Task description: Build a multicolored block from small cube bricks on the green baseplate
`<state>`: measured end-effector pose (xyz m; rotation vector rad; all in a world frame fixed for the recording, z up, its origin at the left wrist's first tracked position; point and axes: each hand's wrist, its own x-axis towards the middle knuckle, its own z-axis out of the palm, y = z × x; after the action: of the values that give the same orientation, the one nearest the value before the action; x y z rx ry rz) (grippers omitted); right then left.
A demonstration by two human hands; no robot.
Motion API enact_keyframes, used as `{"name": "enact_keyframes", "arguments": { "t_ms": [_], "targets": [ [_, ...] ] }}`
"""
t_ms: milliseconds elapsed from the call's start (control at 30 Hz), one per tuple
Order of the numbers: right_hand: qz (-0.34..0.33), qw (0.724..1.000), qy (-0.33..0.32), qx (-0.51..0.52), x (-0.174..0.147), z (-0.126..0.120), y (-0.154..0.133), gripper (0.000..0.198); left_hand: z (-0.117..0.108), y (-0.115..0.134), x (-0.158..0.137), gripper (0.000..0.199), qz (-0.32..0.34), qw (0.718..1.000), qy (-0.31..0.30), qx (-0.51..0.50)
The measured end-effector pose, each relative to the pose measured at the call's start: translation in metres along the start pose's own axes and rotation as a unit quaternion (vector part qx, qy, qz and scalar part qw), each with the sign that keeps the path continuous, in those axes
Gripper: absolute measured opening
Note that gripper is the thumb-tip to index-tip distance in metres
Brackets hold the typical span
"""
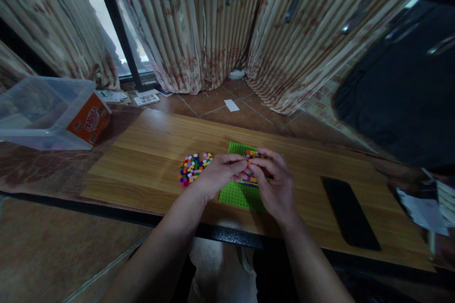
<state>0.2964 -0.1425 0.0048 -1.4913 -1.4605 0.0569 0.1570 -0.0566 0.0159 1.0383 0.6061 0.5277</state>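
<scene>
Both hands meet above a green studded baseplate (238, 195) on the wooden board. My left hand (222, 170) is closed, its thumb and forefinger pinched at a small orange toy brick (249, 163). From the other side my right hand (277, 184) closes its fingertips on the same brick. Under the hands, rows of colourful bricks (250, 154) sit on the baseplate, largely hidden by my fingers. A loose pile of small multicoloured bricks (192, 168) lies just left of the baseplate, partly behind my left hand.
A black phone-like slab (350, 213) lies on the wooden board (142, 151) at the right. A clear plastic bin (46, 118) with an orange label stands at far left. Papers (424, 208) lie at far right. Striped curtains (220, 23) hang behind, above a tiled floor.
</scene>
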Motion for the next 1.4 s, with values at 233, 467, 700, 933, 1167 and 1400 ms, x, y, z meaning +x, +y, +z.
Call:
{"name": "enact_keyframes", "arguments": {
  "t_ms": [233, 467, 700, 933, 1167, 1400],
  "targets": [
    [0.047, 0.998, 0.036, -0.036, 0.006, -0.021, 0.021, 0.017, -0.001, 0.005, 0.0, 0.014, 0.008, 0.997, 0.079, 0.024],
    [0.089, 0.994, -0.017, -0.063, 0.005, -0.033, 0.038, 0.021, -0.002, 0.003, 0.003, 0.015, 0.016, 0.996, 0.08, 0.046],
    [0.104, 0.992, -0.039, -0.055, 0.003, -0.03, 0.04, 0.018, -0.002, 0.002, 0.003, 0.015, 0.02, 0.995, 0.075, 0.065],
    [0.139, 0.99, -0.012, -0.014, 0.005, -0.022, 0.045, 0.016, -0.001, 0.001, 0.005, 0.013, 0.015, 0.995, 0.078, 0.065],
    [0.291, 0.949, 0.015, 0.121, 0.006, -0.015, 0.048, 0.03, -0.001, 0.002, 0.005, 0.011, 0.019, 0.994, 0.08, 0.073],
    [0.333, 0.923, 0.032, 0.189, 0.008, -0.012, 0.045, 0.038, -0.002, 0.002, 0.004, 0.011, 0.005, 0.994, 0.085, 0.066]
  ]
}}
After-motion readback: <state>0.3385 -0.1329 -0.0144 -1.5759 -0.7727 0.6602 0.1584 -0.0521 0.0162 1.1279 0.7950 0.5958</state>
